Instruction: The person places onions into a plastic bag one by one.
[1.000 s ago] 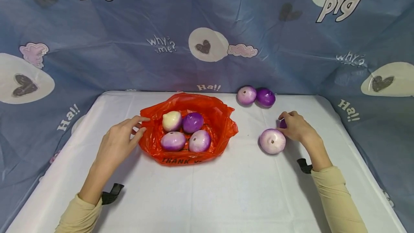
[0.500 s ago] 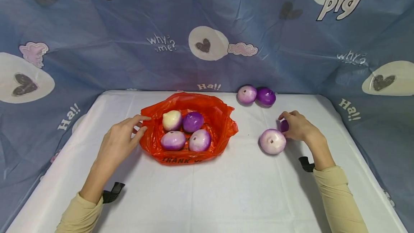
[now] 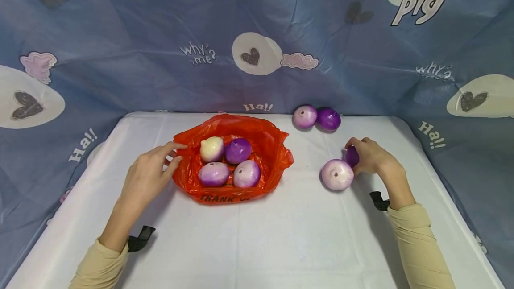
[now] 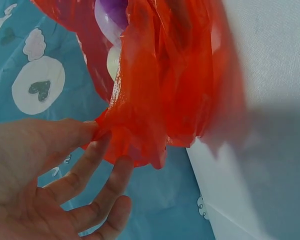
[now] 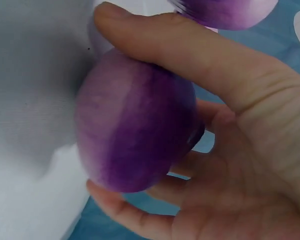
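My left hand (image 3: pixel 150 171) pinches the left rim of a red plastic bag (image 4: pixel 180 90) between thumb and forefinger; its other fingers spread below the rim in the left wrist view. The bag lies open on the table with several onions inside, among them a pale-topped onion (image 3: pixel 212 149) and a deep purple onion (image 3: pixel 238 150). At the right, my right hand (image 3: pixel 371 157) grips a purple onion (image 5: pixel 135 122), thumb on one side and fingers curled round the other. In the head view that onion is mostly hidden by the hand. Just in front of it sits a large pale onion (image 3: pixel 337 175).
Two more onions, a pinkish onion (image 3: pixel 304 117) and a dark purple onion (image 3: pixel 329 119), sit side by side at the table's back edge. A white cloth covers the table (image 3: pixel 281 235). Behind it hangs a blue printed curtain (image 3: pixel 160 79).
The held purple onion shows a little more beside my right hand's fingers. My left hand stays at the bag's rim, and the other onions keep their places.
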Demonstrator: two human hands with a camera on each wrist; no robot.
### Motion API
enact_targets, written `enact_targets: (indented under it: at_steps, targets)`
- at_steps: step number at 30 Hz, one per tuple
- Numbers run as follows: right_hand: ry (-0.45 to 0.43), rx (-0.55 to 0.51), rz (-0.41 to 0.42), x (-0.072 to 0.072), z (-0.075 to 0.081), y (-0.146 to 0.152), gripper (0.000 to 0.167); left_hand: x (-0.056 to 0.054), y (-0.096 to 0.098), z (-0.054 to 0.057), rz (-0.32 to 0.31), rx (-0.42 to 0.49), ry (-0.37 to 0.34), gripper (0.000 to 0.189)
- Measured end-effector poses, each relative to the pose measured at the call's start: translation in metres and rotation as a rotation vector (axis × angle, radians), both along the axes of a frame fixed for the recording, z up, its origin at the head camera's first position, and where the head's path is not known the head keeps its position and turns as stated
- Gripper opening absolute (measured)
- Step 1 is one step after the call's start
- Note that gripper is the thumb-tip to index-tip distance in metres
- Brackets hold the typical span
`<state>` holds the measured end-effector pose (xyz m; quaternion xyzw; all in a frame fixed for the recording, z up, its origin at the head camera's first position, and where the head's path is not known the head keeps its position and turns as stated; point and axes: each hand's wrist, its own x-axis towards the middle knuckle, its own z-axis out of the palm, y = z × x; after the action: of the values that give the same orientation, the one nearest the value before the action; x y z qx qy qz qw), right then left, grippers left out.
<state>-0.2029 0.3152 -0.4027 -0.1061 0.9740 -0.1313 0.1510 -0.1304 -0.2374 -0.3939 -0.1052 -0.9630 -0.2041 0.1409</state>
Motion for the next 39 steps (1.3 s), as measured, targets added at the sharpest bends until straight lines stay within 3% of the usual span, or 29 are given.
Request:
enact_targets:
  at_steps: [6,10,18,28,39]
  targets:
    - [0.046,0.008,-0.046,-0.003,0.003,-0.003,0.085,0.001,-0.002,0.0,0.008,0.001,-0.012,0.029]
    - [0.097,0.011,-0.076,-0.006,0.005,-0.003,0.08,0.002,-0.003,0.0,0.011,0.001,-0.02,0.029]
    - [0.19,-0.069,-0.113,-0.007,0.01,-0.008,0.086,0.001,-0.003,0.001,0.009,-0.002,-0.02,0.03]
    - [0.313,-0.193,-0.065,0.0,0.023,-0.027,0.083,0.002,-0.003,0.002,0.015,-0.002,-0.027,0.03]
    - [0.439,-0.148,-0.003,0.009,0.043,-0.057,0.081,0.003,-0.003,0.002,0.015,-0.002,-0.025,0.03]
